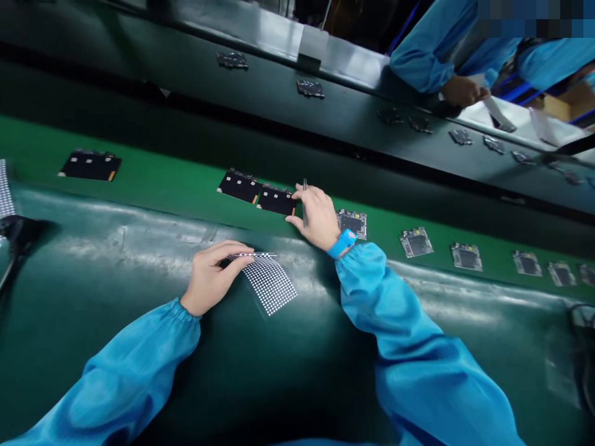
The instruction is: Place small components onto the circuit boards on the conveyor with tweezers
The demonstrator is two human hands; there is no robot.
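My left hand (pixel 211 275) pinches a bent sheet of small white stickers in rows (pixel 274 288) above the green work surface. My right hand (pixel 318 214) has a pair of metal tweezers (pixel 305 201) tucked in its fingers, tips pointing up. Its thumb and fingertips are at the right edge of a black circuit board (pixel 275 199), which lies on the green belt. Another black circuit board (pixel 238 184) lies close to its left. Partly behind my right wrist is a silvery circuit board (pixel 354 224).
Several more silvery boards (pixel 416 241) lie along the green belt (pixel 171 183) to the right, and one black board (pixel 90 166) to the left. Beyond, a second line carries boards (pixel 310 88). Across it is a co-worker's hand (pixel 462 91). Another sticker sheet (pixel 5 192) is at far left.
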